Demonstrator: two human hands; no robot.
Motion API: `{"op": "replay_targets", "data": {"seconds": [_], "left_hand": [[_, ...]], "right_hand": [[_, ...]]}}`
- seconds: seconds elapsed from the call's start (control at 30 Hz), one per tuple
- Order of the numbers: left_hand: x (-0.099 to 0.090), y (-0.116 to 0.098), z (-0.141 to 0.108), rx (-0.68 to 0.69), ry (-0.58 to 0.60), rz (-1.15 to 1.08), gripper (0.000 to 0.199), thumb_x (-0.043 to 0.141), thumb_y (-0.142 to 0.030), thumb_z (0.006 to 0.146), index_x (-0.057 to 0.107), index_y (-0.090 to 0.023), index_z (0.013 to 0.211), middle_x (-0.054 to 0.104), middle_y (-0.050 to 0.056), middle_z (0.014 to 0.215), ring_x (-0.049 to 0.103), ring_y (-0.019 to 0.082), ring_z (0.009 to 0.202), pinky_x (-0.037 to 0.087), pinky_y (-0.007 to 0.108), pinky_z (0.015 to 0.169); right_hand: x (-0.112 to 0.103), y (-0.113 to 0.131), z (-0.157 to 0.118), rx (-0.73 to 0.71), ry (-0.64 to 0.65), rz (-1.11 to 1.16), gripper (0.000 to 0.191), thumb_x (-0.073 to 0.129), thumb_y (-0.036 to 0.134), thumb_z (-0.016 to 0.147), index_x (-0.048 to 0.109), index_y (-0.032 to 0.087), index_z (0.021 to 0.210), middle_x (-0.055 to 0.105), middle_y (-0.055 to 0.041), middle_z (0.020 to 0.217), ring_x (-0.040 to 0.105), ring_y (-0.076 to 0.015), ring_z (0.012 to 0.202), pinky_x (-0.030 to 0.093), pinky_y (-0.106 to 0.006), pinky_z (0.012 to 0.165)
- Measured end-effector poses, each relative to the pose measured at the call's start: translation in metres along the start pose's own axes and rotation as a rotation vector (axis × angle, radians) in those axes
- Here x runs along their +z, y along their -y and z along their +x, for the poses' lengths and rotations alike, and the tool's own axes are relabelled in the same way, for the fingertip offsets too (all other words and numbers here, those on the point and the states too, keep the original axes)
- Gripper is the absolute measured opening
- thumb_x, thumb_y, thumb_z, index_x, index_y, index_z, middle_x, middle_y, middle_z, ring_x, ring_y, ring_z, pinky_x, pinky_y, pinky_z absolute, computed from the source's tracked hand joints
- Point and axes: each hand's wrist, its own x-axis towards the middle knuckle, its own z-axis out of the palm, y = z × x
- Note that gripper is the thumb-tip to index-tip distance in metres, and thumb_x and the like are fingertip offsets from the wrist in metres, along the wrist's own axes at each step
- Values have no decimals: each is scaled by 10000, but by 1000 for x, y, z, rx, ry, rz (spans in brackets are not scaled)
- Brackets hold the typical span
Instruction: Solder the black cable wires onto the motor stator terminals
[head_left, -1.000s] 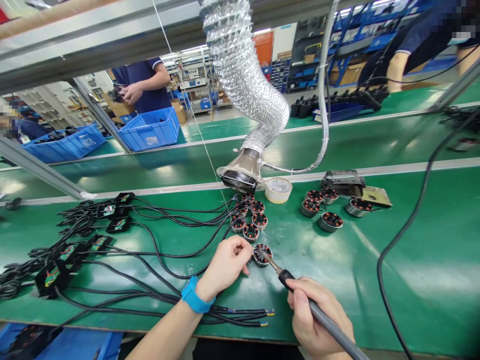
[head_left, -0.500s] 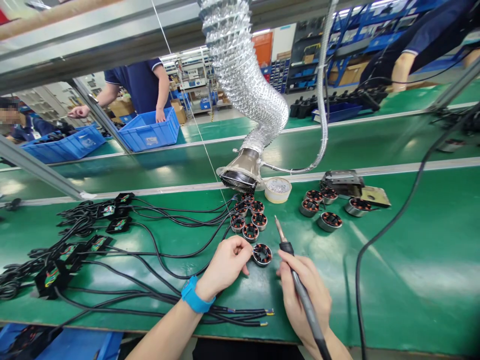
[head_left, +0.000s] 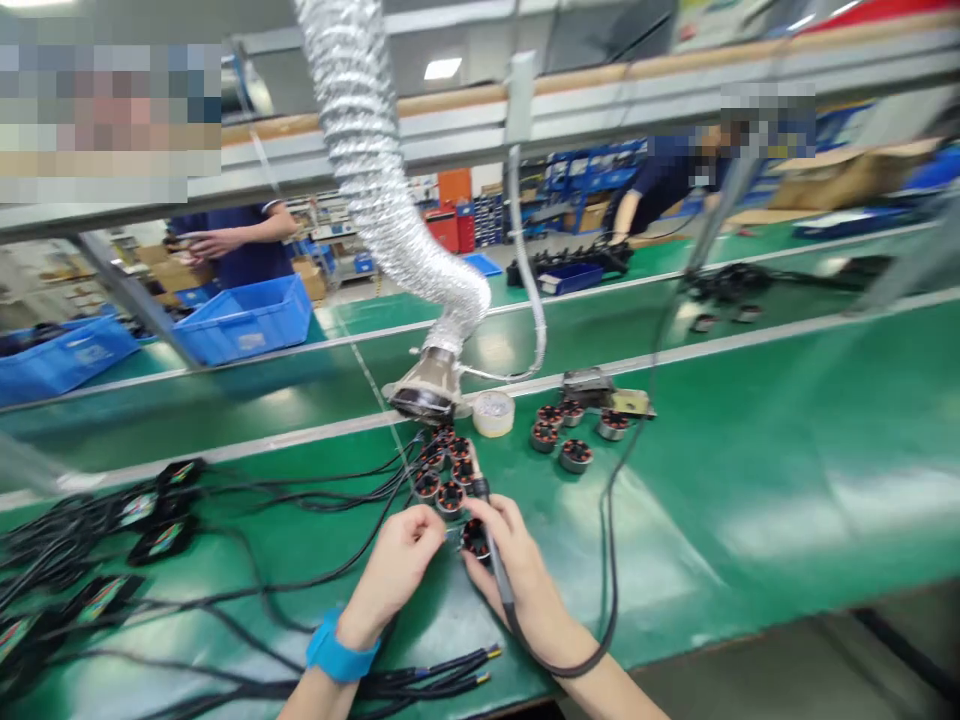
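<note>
My left hand (head_left: 396, 566), with a blue wristband (head_left: 337, 655), pinches at a small round motor stator (head_left: 475, 538) with copper windings on the green bench. My right hand (head_left: 517, 570) touches the same stator while gripping a soldering iron (head_left: 491, 545), whose tip points away toward a cluster of similar stators (head_left: 444, 470). The iron's black cord (head_left: 609, 560) loops off to the right. The picture is blurred by head motion.
A silver fume duct (head_left: 405, 240) ends in a nozzle (head_left: 424, 395) above the cluster. A tape roll (head_left: 493, 412), more stators (head_left: 570, 440) and a metal holder (head_left: 592, 385) lie behind. Black cables with circuit boards (head_left: 150, 530) cover the left. Blue bins (head_left: 244, 320) and other people stand beyond.
The view has swung up and to the right. My right hand moved left to the stator, with the iron's tip lifted off it and pointing away. A person at the blue bins shifted.
</note>
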Motion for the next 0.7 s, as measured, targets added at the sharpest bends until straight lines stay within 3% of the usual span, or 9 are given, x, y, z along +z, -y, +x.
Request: {"op": "replay_targets", "data": {"seconds": [0.2, 0.37, 0.43, 0.53, 0.6, 0.63, 0.7], "left_hand": [[1, 18, 6, 52, 160, 107, 471, 535, -589, 851, 541, -141, 705, 487, 2, 682, 438, 123, 674, 359, 216, 621], [-2, 16, 5, -95, 335, 148, 614, 480, -722, 836, 637, -136, 937, 614, 25, 699, 459, 109, 469, 337, 228, 478], [-6, 4, 1, -48, 270, 159, 558, 483, -663, 871, 653, -138, 954, 668, 56, 774, 559, 137, 567, 414, 230, 552], [-7, -19, -2, 88, -12, 224, 444, 450, -545, 935, 673, -163, 975, 701, 60, 842, 639, 164, 770, 472, 226, 701], [-3, -32, -3, 136, -157, 276, 425, 355, -476, 984, 655, -182, 1043, 682, 32, 756, 615, 144, 670, 463, 228, 662], [1, -37, -2, 155, -193, 312, 417, 311, -429, 1000, 644, -193, 1087, 683, 24, 743, 602, 135, 626, 451, 227, 632], [11, -45, 4, 265, -201, 455, 385, 285, -294, 993, 599, -228, 1206, 722, 28, 922, 641, 132, 707, 457, 229, 647]], "right_hand": [[-36, 2, -14, -16, 75, -62, 706, 667, -26, 739, 433, 268, 1337, 438, -71, 1225, 554, -184, 979, 501, -308, 876], [-46, -10, -21, -31, -9, 23, 671, 720, 49, 777, 428, 261, 1342, 441, -65, 1197, 538, -175, 989, 493, -294, 901], [-45, -14, -22, -24, -37, 49, 658, 716, 69, 795, 430, 272, 1352, 438, -63, 1217, 533, -179, 1039, 478, -297, 941], [-42, -23, -24, -4, -82, 56, 584, 684, 126, 848, 445, 290, 1356, 442, -66, 1260, 526, -195, 1130, 453, -331, 1007], [-37, -34, -24, -41, -135, 6, 478, 638, 226, 909, 461, 278, 1350, 451, -84, 1280, 522, -223, 1165, 461, -382, 1011], [-33, -41, -21, -76, -182, -17, 424, 622, 290, 929, 483, 265, 1328, 475, -89, 1249, 551, -228, 1112, 489, -394, 970], [-17, -52, -5, -170, -312, -49, 378, 600, 424, 942, 541, 242, 1267, 532, -91, 1140, 580, -245, 1017, 534, -408, 871]]}}
